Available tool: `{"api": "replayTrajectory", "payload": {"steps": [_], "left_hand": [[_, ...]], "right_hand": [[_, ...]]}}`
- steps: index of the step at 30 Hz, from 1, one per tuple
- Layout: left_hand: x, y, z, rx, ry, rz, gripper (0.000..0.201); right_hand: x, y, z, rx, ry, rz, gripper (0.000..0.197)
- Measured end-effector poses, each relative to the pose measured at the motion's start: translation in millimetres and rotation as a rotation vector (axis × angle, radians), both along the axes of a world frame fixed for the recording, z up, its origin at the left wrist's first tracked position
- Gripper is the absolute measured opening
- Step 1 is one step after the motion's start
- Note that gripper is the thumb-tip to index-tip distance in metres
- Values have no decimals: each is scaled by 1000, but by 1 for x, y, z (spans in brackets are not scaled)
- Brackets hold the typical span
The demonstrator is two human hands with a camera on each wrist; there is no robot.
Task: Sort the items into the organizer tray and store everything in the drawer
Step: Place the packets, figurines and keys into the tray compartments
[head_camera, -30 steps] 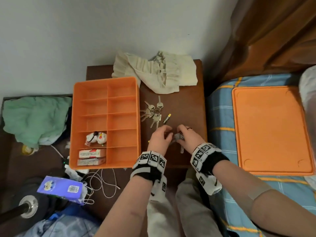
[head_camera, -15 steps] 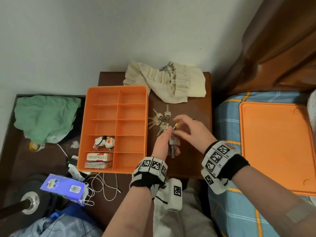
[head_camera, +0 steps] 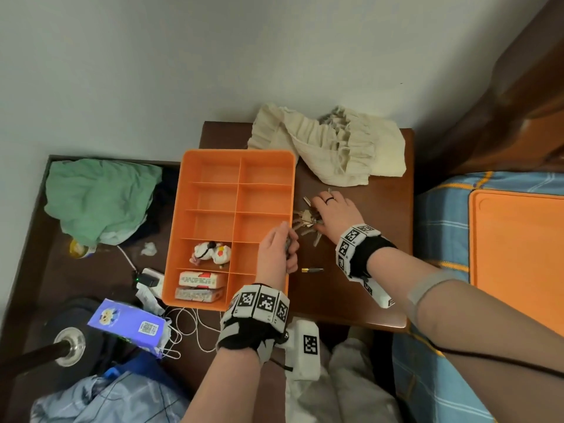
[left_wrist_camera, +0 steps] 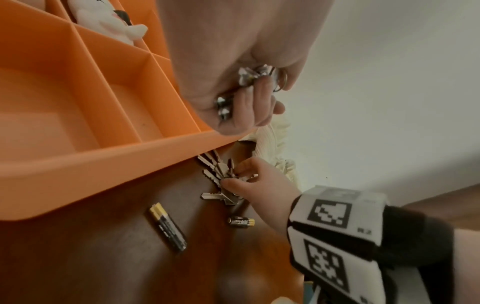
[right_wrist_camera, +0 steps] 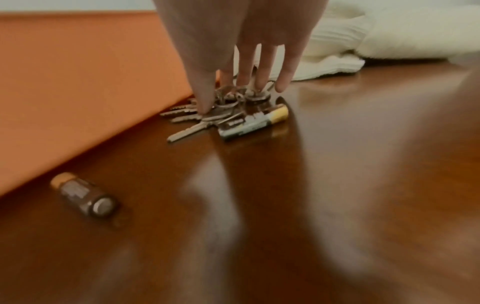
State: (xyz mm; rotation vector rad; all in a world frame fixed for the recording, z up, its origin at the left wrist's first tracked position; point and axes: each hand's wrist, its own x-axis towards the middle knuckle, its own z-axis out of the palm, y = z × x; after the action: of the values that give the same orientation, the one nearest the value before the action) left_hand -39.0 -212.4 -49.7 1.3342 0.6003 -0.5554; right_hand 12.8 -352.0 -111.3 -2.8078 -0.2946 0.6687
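On the nightstand (head_camera: 351,288), head view: my left hand (head_camera: 276,253) is curled round small metal pieces at the tray (head_camera: 183,227) edge; my right hand (head_camera: 332,215) covers the keys (head_camera: 305,222). Left wrist view: fingers (left_wrist_camera: 253,102) grip what looks like a second key bunch (left_wrist_camera: 249,77); two batteries (left_wrist_camera: 168,229) lie beside the tray. Right wrist view: my thumb and fingertips (right_wrist_camera: 283,82) pinch the keys; a battery (right_wrist_camera: 253,122) touches them.
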Motion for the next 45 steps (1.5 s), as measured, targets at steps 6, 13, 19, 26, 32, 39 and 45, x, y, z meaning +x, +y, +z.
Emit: {"api": "replayTrajectory", "payload": {"steps": [6,13,19,26,32,39,45], "left_hand": [[-7,8,5,44,-17,-34,29],[-11,40,14,269,-78,-98,31],[-7,70,23,654,-192,-520,45],[4,69,27,835,-282,-905,39],[20,60,23,1020,-181,-1353,36],[16,71,2,1056,-198,-1565,37],[22,77,6,978,-279,-1490,36]], "right_hand": [[5,17,7,33,162,-109,46],[14,14,8,-17,106,-24,38],[5,0,25,279,-19,-254,26],[-28,-8,57,533,-159,-569,19],[-63,4,84,691,-216,-668,22],[-91,28,87,679,-270,-785,23],[-93,41,88,647,-292,-801,21]]}}
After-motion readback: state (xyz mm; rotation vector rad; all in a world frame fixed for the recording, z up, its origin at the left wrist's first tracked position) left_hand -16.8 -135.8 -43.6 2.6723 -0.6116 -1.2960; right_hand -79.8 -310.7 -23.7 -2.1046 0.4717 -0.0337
